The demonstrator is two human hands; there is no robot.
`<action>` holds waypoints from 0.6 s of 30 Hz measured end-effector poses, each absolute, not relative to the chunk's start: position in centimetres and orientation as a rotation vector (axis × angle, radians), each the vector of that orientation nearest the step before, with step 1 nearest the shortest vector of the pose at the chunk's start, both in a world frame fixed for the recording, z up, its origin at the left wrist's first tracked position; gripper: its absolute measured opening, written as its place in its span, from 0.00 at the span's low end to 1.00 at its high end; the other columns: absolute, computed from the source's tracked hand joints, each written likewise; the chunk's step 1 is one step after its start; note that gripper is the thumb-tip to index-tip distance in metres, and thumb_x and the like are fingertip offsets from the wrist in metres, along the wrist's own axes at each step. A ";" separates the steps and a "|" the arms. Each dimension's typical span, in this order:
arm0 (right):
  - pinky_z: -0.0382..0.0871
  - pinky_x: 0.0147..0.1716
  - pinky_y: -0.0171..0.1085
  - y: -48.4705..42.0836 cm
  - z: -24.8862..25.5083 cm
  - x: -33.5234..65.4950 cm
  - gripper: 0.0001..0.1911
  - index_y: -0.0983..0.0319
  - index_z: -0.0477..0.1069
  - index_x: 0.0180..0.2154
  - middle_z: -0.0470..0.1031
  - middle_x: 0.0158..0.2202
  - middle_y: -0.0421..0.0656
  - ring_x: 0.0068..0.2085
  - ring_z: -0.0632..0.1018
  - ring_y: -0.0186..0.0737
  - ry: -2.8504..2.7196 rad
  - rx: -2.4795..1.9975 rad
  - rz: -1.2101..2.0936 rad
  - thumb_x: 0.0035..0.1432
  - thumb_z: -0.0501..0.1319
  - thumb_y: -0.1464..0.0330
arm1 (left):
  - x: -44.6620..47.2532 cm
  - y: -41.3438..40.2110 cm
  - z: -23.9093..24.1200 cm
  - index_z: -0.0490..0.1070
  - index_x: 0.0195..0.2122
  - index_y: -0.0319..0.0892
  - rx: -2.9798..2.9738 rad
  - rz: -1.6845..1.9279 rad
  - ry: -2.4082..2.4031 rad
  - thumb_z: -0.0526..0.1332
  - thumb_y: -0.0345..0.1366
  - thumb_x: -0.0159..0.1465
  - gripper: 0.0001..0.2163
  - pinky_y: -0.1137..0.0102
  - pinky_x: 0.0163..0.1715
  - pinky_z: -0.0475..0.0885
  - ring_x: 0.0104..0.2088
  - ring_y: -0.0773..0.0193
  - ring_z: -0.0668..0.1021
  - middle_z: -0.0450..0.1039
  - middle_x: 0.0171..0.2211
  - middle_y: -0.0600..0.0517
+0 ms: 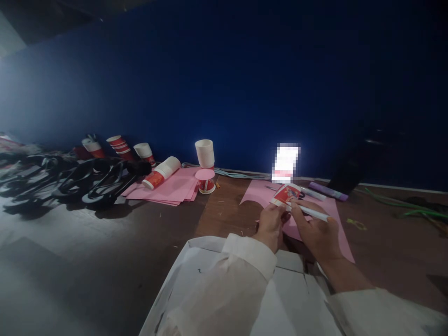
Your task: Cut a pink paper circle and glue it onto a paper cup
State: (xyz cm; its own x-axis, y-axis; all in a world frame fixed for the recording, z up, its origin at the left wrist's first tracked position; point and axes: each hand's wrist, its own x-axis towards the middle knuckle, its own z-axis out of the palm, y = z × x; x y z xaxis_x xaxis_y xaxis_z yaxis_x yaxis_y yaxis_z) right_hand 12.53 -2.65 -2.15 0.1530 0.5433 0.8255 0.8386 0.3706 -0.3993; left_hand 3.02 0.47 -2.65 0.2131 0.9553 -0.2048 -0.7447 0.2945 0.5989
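Observation:
My left hand (272, 224) is closed around the lower part of a red and white paper cup (286, 192), which is tilted. In my right hand (317, 231) is a white marker pen (311, 212), its front end close to the side of the cup. Whether the tip touches the cup I cannot tell. Under and behind both hands lies a cut sheet of pink paper (336, 228), with scissors (271, 187) partly hidden by the cup. A purple glue stick or marker (328, 190) rests at the sheet's far edge.
Stacked paper cups (205, 151) stand near the blue partition (224, 84); one cup (207, 184) has a pink paper disc on top. Further left are pink sheets (168, 189) with a lying cup stack (161, 171), and black straps (105, 184). Green wires (402, 200) lie at right.

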 end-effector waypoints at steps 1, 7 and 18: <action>0.80 0.45 0.46 -2.6 -2.2 12.5 0.12 0.61 0.80 0.39 0.85 0.39 0.49 0.41 0.85 0.48 -1.519 -1.297 -0.335 0.66 0.61 0.62 | 3.0 0.5 -2.6 0.78 0.33 0.36 0.413 1.226 0.608 0.75 0.36 0.41 0.18 0.68 0.40 0.69 0.31 0.67 0.74 0.75 0.30 0.50; 0.80 0.44 0.45 -2.6 -2.2 12.5 0.12 0.61 0.80 0.39 0.85 0.39 0.48 0.40 0.85 0.48 -1.517 -1.297 -0.349 0.66 0.61 0.62 | 2.9 0.5 -2.6 0.78 0.31 0.38 0.405 1.230 0.632 0.74 0.35 0.41 0.16 0.68 0.39 0.69 0.31 0.66 0.74 0.76 0.30 0.50; 0.80 0.43 0.45 -2.7 -1.9 12.4 0.11 0.60 0.80 0.39 0.85 0.38 0.48 0.40 0.85 0.49 -1.527 -1.314 -0.354 0.66 0.61 0.62 | 2.9 0.6 -2.6 0.77 0.30 0.38 0.407 1.249 0.619 0.70 0.32 0.46 0.09 0.67 0.38 0.71 0.29 0.66 0.74 0.75 0.28 0.50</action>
State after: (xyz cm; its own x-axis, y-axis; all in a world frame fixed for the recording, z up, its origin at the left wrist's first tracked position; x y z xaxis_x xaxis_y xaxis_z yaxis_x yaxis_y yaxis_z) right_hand 12.45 -2.73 -1.94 0.1446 0.5448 0.8260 0.8528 0.3548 -0.3832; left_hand 2.86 0.55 -2.58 0.1878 0.9594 -0.2104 -0.7488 0.2785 0.6014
